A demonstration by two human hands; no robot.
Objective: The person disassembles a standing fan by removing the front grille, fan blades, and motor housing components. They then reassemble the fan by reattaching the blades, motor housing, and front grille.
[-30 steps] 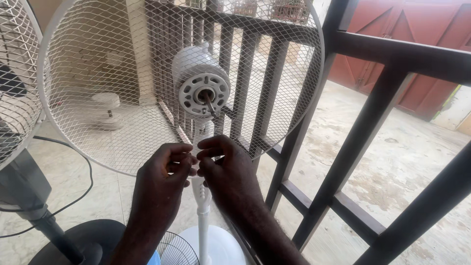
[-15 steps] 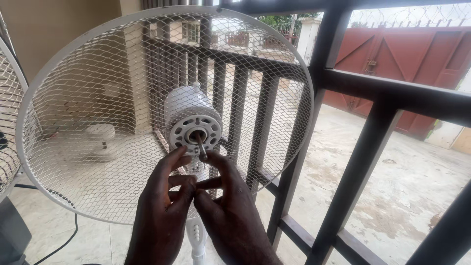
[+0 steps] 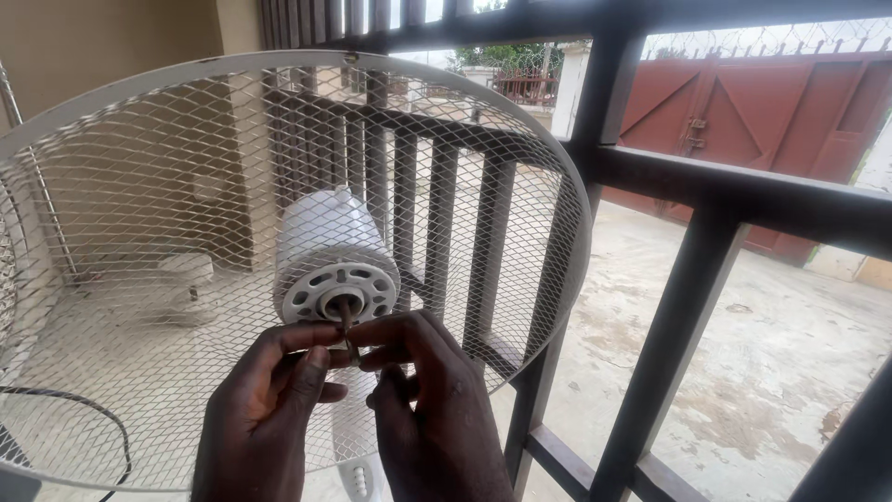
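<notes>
Both hands at the fan motor (image 3: 333,265): left hand (image 3: 265,409) and right hand (image 3: 432,409), each grip pinched together on the metal shaft (image 3: 347,325), before the white mesh guard (image 3: 167,186).

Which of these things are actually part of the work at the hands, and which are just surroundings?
In use:
left hand
right hand
motor shaft, pinched by both hands
white motor housing
white mesh guard

Just around:
dark metal railing
red gate
black cable
</notes>
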